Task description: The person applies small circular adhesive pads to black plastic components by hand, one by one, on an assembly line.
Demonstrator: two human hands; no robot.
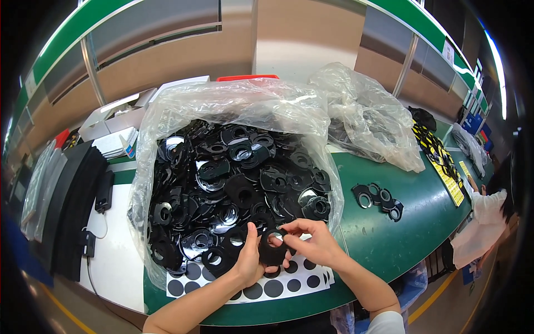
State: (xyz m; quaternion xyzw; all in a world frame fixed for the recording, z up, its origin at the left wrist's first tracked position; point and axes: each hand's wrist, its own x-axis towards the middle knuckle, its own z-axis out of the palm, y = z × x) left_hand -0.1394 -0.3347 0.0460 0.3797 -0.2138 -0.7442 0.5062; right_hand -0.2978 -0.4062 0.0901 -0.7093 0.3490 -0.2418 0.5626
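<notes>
Between my two hands is a flat black part with a round hole (pixel 271 258), held over the near edge of a large pile. My left hand (pixel 250 260) supports it from the left, thumb pointing up and fingers curled beneath. The thumb and fingers of my right hand (pixel 312 242) pinch its right rim by the hole. Many similar glossy black parts (pixel 211 170) fill an opened clear plastic bag (pixel 245 100) just beyond. Under my hands lies a white sheet (pixel 305 275) bearing rows of round black stickers; my forearms cover some of it.
On the green table (pixel 364 250), several loose black parts (pixel 380 197) lie to the right. A second clear bag (pixel 370 119) stands behind them, near yellow sheets (pixel 445 178) with black parts. Dark foam sheets (pixel 71 206) stack at left beside a cable (pixel 92 274). Another person (pixel 481 225) is at far right.
</notes>
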